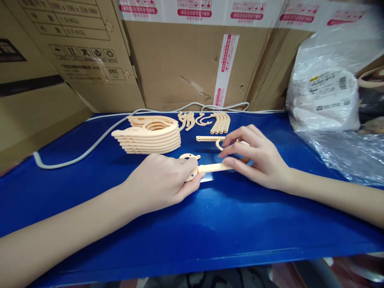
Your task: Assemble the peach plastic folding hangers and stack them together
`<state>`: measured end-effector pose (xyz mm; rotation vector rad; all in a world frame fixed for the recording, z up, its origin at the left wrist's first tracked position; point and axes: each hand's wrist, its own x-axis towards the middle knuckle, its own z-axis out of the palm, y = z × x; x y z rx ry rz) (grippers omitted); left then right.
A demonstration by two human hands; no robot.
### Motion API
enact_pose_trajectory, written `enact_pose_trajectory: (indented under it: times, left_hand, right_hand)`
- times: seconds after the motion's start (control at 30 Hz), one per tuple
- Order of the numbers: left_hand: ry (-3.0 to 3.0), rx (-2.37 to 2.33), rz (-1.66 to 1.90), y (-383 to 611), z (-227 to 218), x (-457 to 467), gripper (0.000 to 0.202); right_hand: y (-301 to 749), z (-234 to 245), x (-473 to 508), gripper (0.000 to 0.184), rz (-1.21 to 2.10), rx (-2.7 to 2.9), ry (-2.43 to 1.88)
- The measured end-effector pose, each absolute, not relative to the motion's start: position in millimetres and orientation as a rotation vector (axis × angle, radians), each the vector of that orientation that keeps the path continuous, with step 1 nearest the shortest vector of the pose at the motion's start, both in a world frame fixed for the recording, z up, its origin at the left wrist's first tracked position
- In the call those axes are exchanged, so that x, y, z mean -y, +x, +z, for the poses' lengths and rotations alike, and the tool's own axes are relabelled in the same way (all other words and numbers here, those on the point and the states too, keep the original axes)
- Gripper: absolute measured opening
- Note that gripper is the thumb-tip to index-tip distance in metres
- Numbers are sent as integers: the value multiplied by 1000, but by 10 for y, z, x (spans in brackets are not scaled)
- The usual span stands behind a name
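Bench (192,240), flat, glossy and blue, spreads under everything within reach. Along its far edge stand brown cardboard boxes (177,60), printed at the left and sealed with white tape bearing red labels farther right. At the right, crinkled clear plastic wrapping (336,156) spreads over the bench beside a rounded white package with a printed label (327,96). A thin pale cable (81,160) loops from the left side along the foot of the boxes.

The left hand (165,176) and right hand (261,156) meet over the middle of the bench. Near the left hand's knuckles sits a layered stack of cream plastic curved hanger parts (147,140).

Between the hands is a cream plastic piece with a slim straight arm (211,168). The left grip is closed on its rounded, hooked end; the right hand's thumb touches the other end, its fingers curved and parted, and whether that grip is clamped cannot be told. Just behind lies a straight cream plastic bar (207,139), partly hidden by the right fingers. Beyond it are four curved cream strips side by side (222,122), then some small cream hooks (189,122).
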<state>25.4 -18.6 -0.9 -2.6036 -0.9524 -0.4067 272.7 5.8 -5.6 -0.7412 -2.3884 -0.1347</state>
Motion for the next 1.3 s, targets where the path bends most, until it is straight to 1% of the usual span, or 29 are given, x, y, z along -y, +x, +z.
enact_pose_trajectory:
  times: [0.07, 0.13, 0.27, 0.33, 0.4, 0.53, 0.63, 0.9, 1.1, 1.3]
  left_hand:
    - [-2599, 952, -409, 249, 3, 186, 30]
    - [-2594, 957, -401, 246, 7, 181, 31]
    - [-2565, 955, -403, 241, -2, 165, 31]
    - [-2521, 940, -416, 242, -15, 164, 31]
    - [-2468, 924, -427, 252, -28, 172, 31]
    - [-2410, 887, -427, 281, -33, 196, 32]
    - [-2422, 868, -397, 280, -25, 194, 31]
    - [-2702, 662, -369, 269, -99, 227, 33]
    - [-2585, 787, -317, 291, -47, 230, 29]
    - [-2560, 792, -343, 287, -43, 201, 27]
  right_hand:
    - [2755, -36, -99, 23, -140, 2316, -832]
    - [2787, -40, -158, 27, -68, 2267, -911]
    - [2816, -88, -276, 35, 189, 2221, -1023]
    - [2810, -105, -304, 36, 337, 2226, -1049]
    - [2801, -110, -304, 36, 405, 2238, -1050]
    - [2793, -103, -260, 38, 280, 2314, -1019]
    - [2790, -107, -242, 36, 209, 2359, -982]
    - [2795, -156, -284, 22, 212, 2321, -955]
    - [2803, -162, -279, 21, 242, 2283, -937]
    - [2804, -164, -278, 22, 233, 2297, -917]
